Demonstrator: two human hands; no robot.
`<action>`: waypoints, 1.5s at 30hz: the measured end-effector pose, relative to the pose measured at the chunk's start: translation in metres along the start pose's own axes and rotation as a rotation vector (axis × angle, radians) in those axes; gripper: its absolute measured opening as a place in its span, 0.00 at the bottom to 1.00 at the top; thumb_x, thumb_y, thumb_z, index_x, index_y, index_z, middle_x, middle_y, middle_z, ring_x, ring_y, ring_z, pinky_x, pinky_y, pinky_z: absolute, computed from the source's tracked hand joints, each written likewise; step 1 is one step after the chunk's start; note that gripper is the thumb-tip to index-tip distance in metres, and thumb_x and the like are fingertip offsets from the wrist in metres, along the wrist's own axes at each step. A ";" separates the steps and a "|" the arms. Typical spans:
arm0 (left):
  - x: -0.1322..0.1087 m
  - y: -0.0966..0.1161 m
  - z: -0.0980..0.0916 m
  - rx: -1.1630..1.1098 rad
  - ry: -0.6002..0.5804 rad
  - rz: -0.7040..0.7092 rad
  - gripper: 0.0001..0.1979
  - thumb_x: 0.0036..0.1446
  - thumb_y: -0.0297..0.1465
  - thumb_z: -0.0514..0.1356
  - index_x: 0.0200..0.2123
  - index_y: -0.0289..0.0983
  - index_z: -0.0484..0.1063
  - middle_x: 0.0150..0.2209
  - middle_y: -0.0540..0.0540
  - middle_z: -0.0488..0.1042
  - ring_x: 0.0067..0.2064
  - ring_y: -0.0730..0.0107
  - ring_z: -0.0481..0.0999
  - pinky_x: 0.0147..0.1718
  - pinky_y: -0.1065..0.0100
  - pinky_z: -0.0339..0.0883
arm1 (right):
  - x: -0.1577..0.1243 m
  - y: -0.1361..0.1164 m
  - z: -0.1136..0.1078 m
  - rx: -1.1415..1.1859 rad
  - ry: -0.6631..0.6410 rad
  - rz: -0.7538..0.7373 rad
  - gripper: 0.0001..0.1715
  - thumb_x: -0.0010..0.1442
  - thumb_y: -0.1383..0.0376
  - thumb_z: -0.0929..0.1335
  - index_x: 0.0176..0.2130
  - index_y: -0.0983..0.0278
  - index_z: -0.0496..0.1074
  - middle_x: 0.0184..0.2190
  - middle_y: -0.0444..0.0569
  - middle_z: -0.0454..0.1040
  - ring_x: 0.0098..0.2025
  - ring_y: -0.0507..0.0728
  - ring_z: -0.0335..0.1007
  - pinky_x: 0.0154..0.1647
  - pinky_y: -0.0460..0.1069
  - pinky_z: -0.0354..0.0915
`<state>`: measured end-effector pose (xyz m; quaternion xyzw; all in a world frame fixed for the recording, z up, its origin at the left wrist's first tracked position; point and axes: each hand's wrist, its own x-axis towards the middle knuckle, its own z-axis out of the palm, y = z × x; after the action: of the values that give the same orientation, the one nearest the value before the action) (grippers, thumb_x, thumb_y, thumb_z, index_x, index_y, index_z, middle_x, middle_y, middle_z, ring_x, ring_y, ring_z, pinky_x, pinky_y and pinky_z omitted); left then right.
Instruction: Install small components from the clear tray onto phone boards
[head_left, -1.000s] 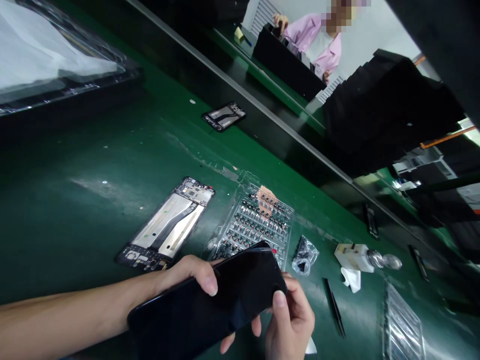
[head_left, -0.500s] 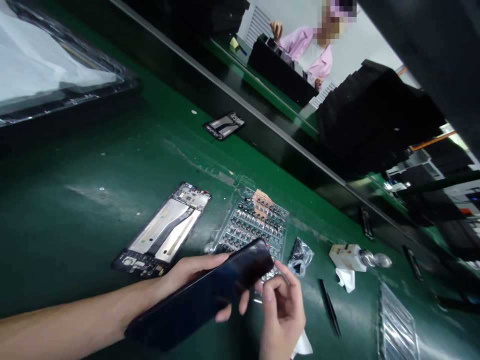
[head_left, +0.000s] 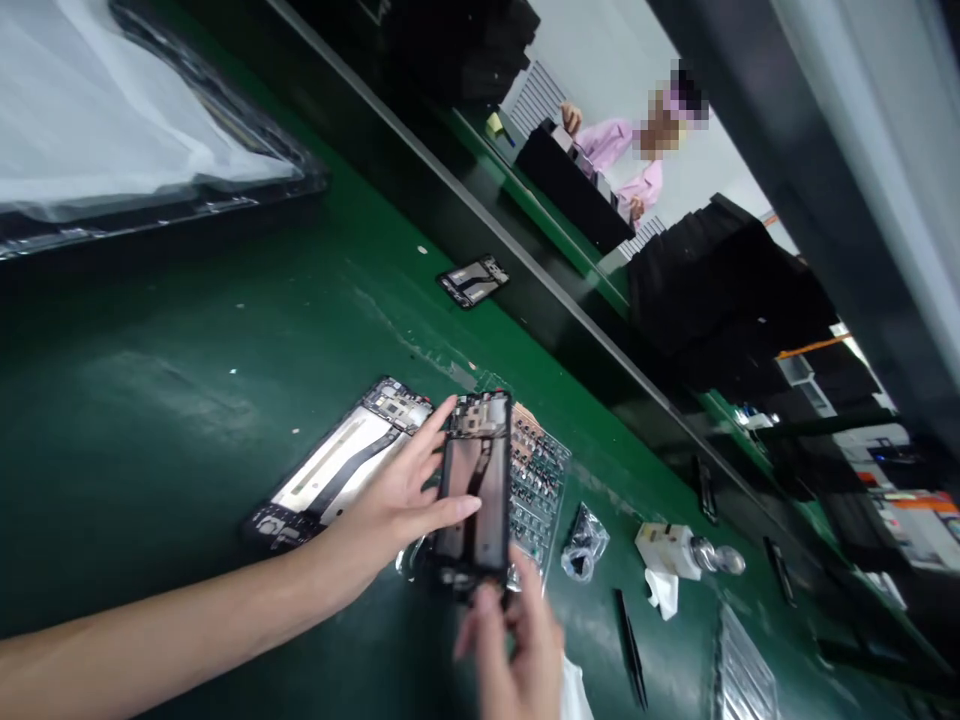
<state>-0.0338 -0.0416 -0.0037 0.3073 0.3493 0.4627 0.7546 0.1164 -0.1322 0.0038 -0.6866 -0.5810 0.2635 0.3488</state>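
Note:
My left hand [head_left: 401, 500] grips an open-backed phone [head_left: 491, 470], its thumb across the inner side and its fingers along the left edge. The circuit board shows at the phone's top, with a dark ribbon cable running down. At the lower end, my right hand [head_left: 517, 640] pinches the phone's bottom edge; it is slightly blurred. A second open-backed phone [head_left: 337, 460] lies on the green table to the left, partly behind my left hand. Behind the held phone is a clear plastic tray [head_left: 559, 460] with rows of small electronic parts.
Right of the tray are a small plastic bag [head_left: 585, 545], black tweezers [head_left: 631, 650], a white bottle [head_left: 667, 550] and another clear tray [head_left: 742, 670]. A third phone [head_left: 474, 280] lies near the ledge. A black tray [head_left: 307, 175] stands at upper left. A person in pink [head_left: 607, 145] sits beyond.
The phone has been turned over, from its dark glass face to its open inner side, and stands more upright. My right hand has moved from its upper end to its bottom edge.

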 end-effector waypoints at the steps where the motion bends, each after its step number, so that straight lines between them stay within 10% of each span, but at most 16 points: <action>1: 0.001 0.000 0.000 -0.012 -0.018 0.011 0.44 0.51 0.37 0.63 0.63 0.52 0.38 0.63 0.46 0.51 0.64 0.53 0.46 0.58 0.53 0.49 | 0.015 -0.001 -0.008 0.161 0.015 0.131 0.22 0.59 0.57 0.63 0.51 0.63 0.63 0.13 0.39 0.67 0.13 0.51 0.60 0.14 0.44 0.55; 6: 0.000 -0.003 -0.001 0.096 -0.114 0.037 0.28 0.58 0.36 0.56 0.60 0.44 0.52 0.60 0.44 0.58 0.60 0.59 0.57 0.54 0.58 0.56 | 0.126 0.011 -0.030 0.564 0.061 0.325 0.19 0.52 0.56 0.69 0.39 0.65 0.65 0.13 0.35 0.62 0.12 0.45 0.50 0.12 0.40 0.49; 13: -0.004 -0.012 0.002 0.269 -0.223 0.082 0.13 0.54 0.29 0.56 0.44 0.37 0.67 0.44 0.43 0.70 0.49 0.61 0.68 0.46 0.61 0.61 | 0.237 0.044 -0.047 0.431 0.244 0.344 0.15 0.62 0.60 0.64 0.47 0.66 0.66 0.41 0.49 0.70 0.36 0.53 0.70 0.35 0.51 0.69; 17: -0.002 -0.014 0.002 0.297 -0.175 0.111 0.11 0.53 0.29 0.55 0.41 0.37 0.68 0.44 0.44 0.70 0.48 0.61 0.68 0.44 0.61 0.60 | 0.195 0.044 -0.058 0.295 0.207 0.231 0.14 0.62 0.62 0.63 0.46 0.66 0.66 0.36 0.46 0.71 0.29 0.48 0.66 0.25 0.43 0.62; 25: -0.005 -0.017 0.002 0.321 -0.187 0.078 0.09 0.53 0.29 0.54 0.38 0.36 0.69 0.41 0.46 0.70 0.46 0.62 0.68 0.40 0.66 0.59 | 0.038 0.031 -0.034 -0.159 -0.376 0.237 0.08 0.54 0.61 0.67 0.29 0.64 0.71 0.11 0.34 0.54 0.15 0.47 0.48 0.18 0.44 0.42; 32: -0.006 -0.015 0.003 0.355 -0.183 0.074 0.09 0.54 0.30 0.53 0.39 0.37 0.68 0.41 0.46 0.69 0.44 0.64 0.68 0.38 0.69 0.61 | 0.031 0.028 -0.025 -0.400 -0.442 0.167 0.07 0.57 0.63 0.64 0.29 0.63 0.67 0.12 0.35 0.52 0.17 0.47 0.46 0.21 0.44 0.41; 45: -0.019 -0.014 0.014 0.789 -0.539 0.053 0.15 0.60 0.29 0.50 0.21 0.36 0.58 0.19 0.56 0.58 0.24 0.76 0.60 0.26 0.73 0.50 | 0.005 0.013 -0.024 0.381 -0.270 0.353 0.18 0.53 0.52 0.67 0.27 0.63 0.63 0.09 0.33 0.54 0.11 0.43 0.40 0.13 0.40 0.37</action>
<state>-0.0219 -0.0661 -0.0019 0.6881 0.2823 0.2176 0.6321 0.1439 -0.1325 0.0081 -0.6579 -0.4337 0.5133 0.3400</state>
